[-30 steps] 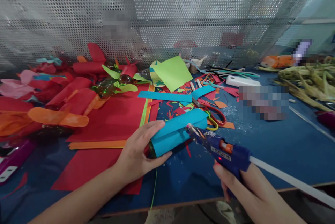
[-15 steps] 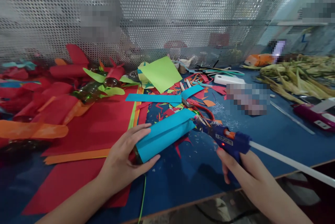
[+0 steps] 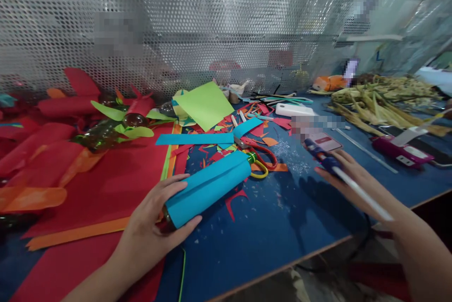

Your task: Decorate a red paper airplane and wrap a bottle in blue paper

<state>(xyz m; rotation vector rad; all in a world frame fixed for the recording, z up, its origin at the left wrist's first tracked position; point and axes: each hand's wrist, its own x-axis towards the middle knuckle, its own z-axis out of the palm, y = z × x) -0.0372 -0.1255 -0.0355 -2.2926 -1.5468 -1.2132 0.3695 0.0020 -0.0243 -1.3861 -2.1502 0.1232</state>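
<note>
My left hand (image 3: 158, 219) grips the base of a plastic bottle (image 3: 208, 189) wrapped in blue paper, its green neck pointing right and away. The bottle lies tilted just over the blue table. In my right hand (image 3: 353, 179) is a dark blue glue gun (image 3: 323, 157) with a long white glue stick out of its back, held up over the table's right part, apart from the bottle. Scissors (image 3: 263, 156) with red and yellow handles lie just past the bottle's neck. Two blue paper strips (image 3: 194, 139) rest beyond the bottle, one across the scissors' blades.
Red paper sheets (image 3: 120, 175) and an orange strip (image 3: 77, 232) cover the table's left side. Bottles with red paper (image 3: 52, 146) crowd the far left. A green sheet (image 3: 206, 104) lies behind colourful scraps. Dried husks (image 3: 374, 104) and a purple power strip (image 3: 399, 151) are at right.
My right hand has drawn the glue gun away from the bottle's neck, to the right and up. The scissors' handles now show fully. My left hand still holds the bottle; the view has turned right.
</note>
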